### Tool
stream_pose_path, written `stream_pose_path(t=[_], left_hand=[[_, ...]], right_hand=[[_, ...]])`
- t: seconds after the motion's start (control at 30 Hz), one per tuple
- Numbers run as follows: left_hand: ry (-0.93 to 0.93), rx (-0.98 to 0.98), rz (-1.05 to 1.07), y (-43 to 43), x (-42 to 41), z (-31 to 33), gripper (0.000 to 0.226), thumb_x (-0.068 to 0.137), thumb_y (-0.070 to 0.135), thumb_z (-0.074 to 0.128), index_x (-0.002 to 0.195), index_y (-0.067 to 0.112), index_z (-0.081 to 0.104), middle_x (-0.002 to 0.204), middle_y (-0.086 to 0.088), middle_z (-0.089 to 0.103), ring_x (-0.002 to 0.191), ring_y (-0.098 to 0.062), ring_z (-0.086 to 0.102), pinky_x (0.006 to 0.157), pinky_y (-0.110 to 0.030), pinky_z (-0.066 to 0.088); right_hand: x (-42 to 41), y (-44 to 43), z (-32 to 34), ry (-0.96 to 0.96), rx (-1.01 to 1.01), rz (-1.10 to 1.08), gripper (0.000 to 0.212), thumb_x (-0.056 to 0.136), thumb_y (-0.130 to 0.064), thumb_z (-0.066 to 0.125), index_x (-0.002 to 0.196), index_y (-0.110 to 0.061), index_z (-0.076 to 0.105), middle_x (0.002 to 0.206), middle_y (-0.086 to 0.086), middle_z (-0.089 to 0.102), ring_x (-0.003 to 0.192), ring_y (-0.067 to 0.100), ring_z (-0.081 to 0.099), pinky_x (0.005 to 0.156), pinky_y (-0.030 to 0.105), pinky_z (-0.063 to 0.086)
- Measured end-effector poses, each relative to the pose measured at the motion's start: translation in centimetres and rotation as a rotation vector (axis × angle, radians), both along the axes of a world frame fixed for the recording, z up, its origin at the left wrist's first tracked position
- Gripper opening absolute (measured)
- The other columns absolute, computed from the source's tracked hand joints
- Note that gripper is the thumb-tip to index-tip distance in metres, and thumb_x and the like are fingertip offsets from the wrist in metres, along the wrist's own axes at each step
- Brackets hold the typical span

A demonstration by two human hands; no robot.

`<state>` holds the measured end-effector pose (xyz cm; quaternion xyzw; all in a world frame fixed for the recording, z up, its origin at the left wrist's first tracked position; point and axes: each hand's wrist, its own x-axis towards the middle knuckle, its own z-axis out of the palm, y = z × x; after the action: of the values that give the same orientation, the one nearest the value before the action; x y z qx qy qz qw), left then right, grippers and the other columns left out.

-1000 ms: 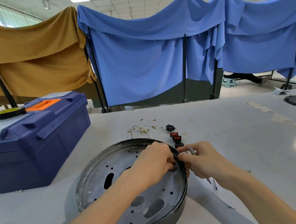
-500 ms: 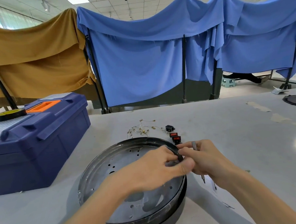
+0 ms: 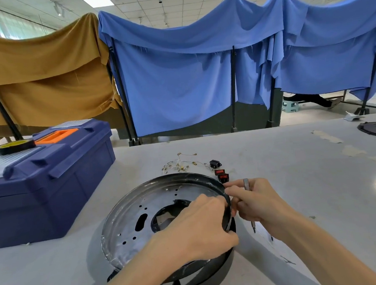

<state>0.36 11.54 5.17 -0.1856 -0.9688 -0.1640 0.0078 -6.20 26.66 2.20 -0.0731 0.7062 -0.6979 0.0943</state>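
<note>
Far left: blue toolbox [image 3: 52,172] on the grey table [image 3: 317,189], lid closed, orange handle on top. A roll of black tape [image 3: 14,146] lies flat on the lid's left end.

Centre: round metal pan [image 3: 132,222], perforated, with a large opening in the middle. It sits tilted in a black base ring [image 3: 201,273], with the right edge lifted and the left edge low. The pan is near the toolbox, not touching it.

Behind the pan: loose wires [image 3: 179,165] with brass terminals, then a black socket [image 3: 214,163] and two red switches [image 3: 221,175] in a short row just beside the pan's far right rim.

Left hand [image 3: 199,227]: fingers curled over the pan's right rim, thumb on the outer side, gripping it.

Right hand [image 3: 259,202]: just right of the rim, fingertips [image 3: 228,187] touching it. A thin metal tool [image 3: 246,184] is held upright through the curled fingers, tip pointing down.

Far right, well apart: a black disc [image 3: 375,128] at the table edge.
</note>
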Motion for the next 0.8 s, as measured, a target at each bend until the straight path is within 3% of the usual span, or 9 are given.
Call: stream_pose_path(t=[0.07, 0.17, 0.33, 0.47, 0.57, 0.73, 0.8], left_hand=[[0.006, 0.035, 0.002, -0.1, -0.1, 0.7, 0.019, 0.08, 0.035, 0.057, 0.096, 0.027, 0.052, 0.079, 0.008, 0.047, 0.071, -0.003, 0.041, 0.056, -0.025, 0.031], [-0.03, 0.103, -0.002, -0.8, -0.5, 2.1, 0.017, 0.082, 0.032, 0.059, 0.094, 0.021, 0.056, 0.084, 0.003, 0.059, 0.066, -0.005, 0.045, 0.057, -0.025, 0.035], [-0.179, 0.159, -0.023, -2.0, -0.6, 3.4, 0.015, 0.088, 0.032, 0.06, 0.101, 0.025, 0.055, 0.097, -0.006, 0.061, 0.08, -0.02, 0.055, 0.076, -0.039, 0.048], [-0.241, 0.16, -0.018, -2.6, -0.3, 3.5, 0.018, 0.09, 0.033, 0.058, 0.106, 0.026, 0.055, 0.106, -0.008, 0.061, 0.095, -0.029, 0.059, 0.09, -0.052, 0.048], [-0.251, 0.165, -0.029, -2.8, -0.1, 3.5, 0.017, 0.09, 0.033, 0.058, 0.106, 0.027, 0.054, 0.106, -0.009, 0.06, 0.088, -0.029, 0.057, 0.086, -0.05, 0.047], [-0.251, 0.168, -0.032, -2.9, 0.1, 3.4, 0.018, 0.091, 0.033, 0.057, 0.107, 0.026, 0.053, 0.109, -0.011, 0.059, 0.094, -0.033, 0.057, 0.085, -0.049, 0.047], [-0.254, 0.166, -0.036, -2.8, 0.1, 3.1, 0.018, 0.091, 0.034, 0.056, 0.107, 0.026, 0.053, 0.11, -0.01, 0.058, 0.082, -0.029, 0.055, 0.076, -0.044, 0.047]], right_hand=[[-0.1, 0.3, 0.3, -0.002, -0.043, 0.004, 0.018, 0.096, -0.011, 0.057, 0.101, 0.003, 0.066, 0.04, 0.01, 0.051, 0.046, 0.022, 0.032, 0.036, 0.02, 0.019], [-0.5, 1.2, 0.7, 0.012, -0.027, -0.071, 0.023, 0.101, -0.015, 0.05, 0.099, 0.002, 0.066, 0.046, 0.012, 0.056, 0.032, 0.013, 0.025, 0.036, 0.02, 0.019], [-0.7, 1.8, 0.3, -0.039, 0.188, -0.088, 0.014, 0.096, -0.005, 0.055, 0.092, 0.005, 0.065, 0.049, 0.013, 0.061, 0.033, 0.012, 0.023, 0.035, 0.018, 0.018], [-0.7, 1.6, -0.1, -0.055, 0.264, -0.042, 0.014, 0.094, -0.005, 0.058, 0.091, 0.007, 0.065, 0.056, 0.017, 0.065, 0.032, 0.01, 0.023, 0.036, 0.017, 0.017], [-0.7, 1.7, -0.4, -0.05, 0.277, -0.028, 0.016, 0.095, -0.005, 0.057, 0.091, 0.007, 0.066, 0.056, 0.017, 0.066, 0.032, 0.011, 0.022, 0.035, 0.017, 0.018], [-0.7, 1.9, -0.5, -0.063, 0.312, 0.062, 0.019, 0.095, -0.009, 0.061, 0.086, 0.007, 0.064, 0.06, 0.018, 0.067, 0.033, 0.012, 0.022, 0.036, 0.017, 0.017], [-0.5, 1.8, -0.5, -0.061, 0.334, 0.117, 0.024, 0.097, -0.013, 0.06, 0.079, 0.003, 0.064, 0.063, 0.018, 0.069, 0.033, 0.012, 0.021, 0.036, 0.017, 0.018]])
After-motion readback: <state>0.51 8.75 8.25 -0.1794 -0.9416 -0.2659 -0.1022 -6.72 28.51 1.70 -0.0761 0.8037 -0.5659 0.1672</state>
